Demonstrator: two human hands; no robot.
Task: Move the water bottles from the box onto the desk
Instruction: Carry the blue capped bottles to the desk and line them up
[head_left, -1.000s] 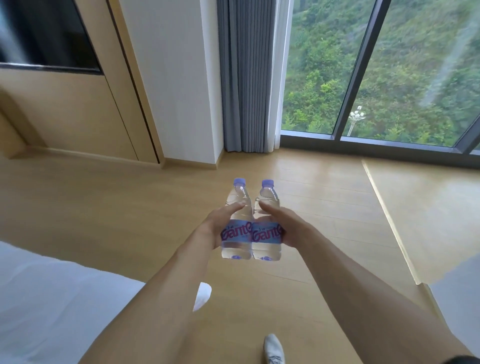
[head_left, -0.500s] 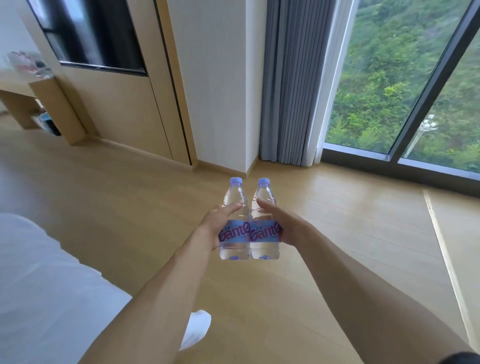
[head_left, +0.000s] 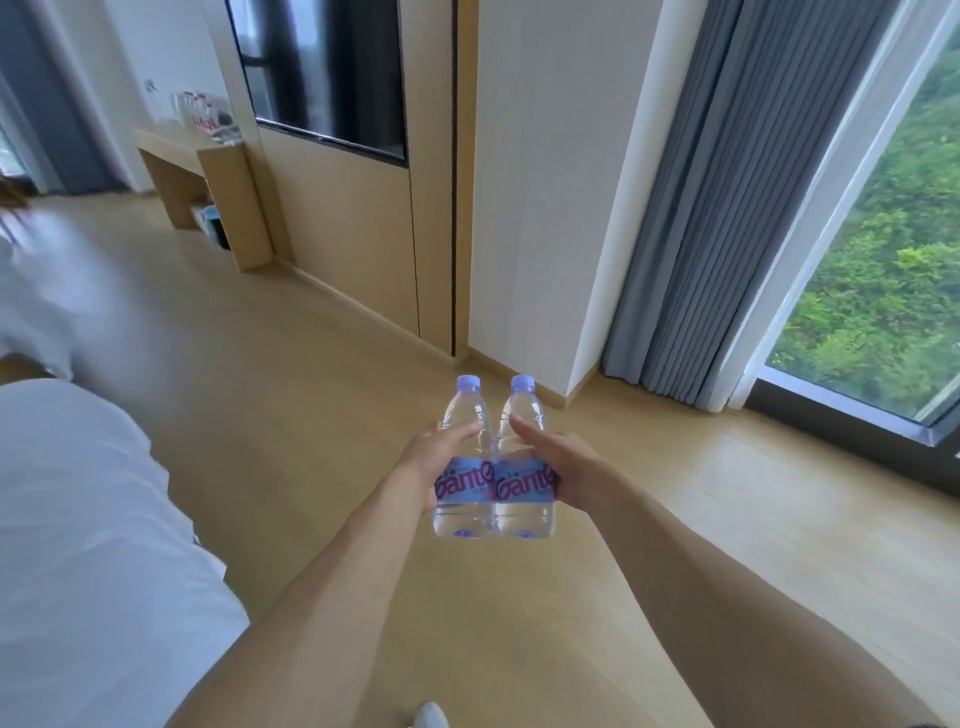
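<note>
Two clear water bottles with pale purple caps and blue labels stand upright side by side in the air over the floor. My left hand (head_left: 434, 457) grips the left bottle (head_left: 464, 514) round its middle. My right hand (head_left: 558, 462) grips the right bottle (head_left: 524, 514) the same way, and the two bottles touch. The wooden desk (head_left: 208, 156) stands far off at the upper left against the wall, with several packaged items (head_left: 200, 111) on its top. No box is in view.
A white bed (head_left: 88, 545) fills the lower left. A wall-mounted dark screen (head_left: 322, 73) hangs right of the desk. Grey curtains (head_left: 711, 218) and a large window (head_left: 883, 270) are at the right. Wooden floor (head_left: 260, 389) runs between bed and wall. A person's hair shows at the far left edge.
My view has turned left: the window slid to the right and the desk came into sight. Both hands hold the bottles as before, out in front of me.
</note>
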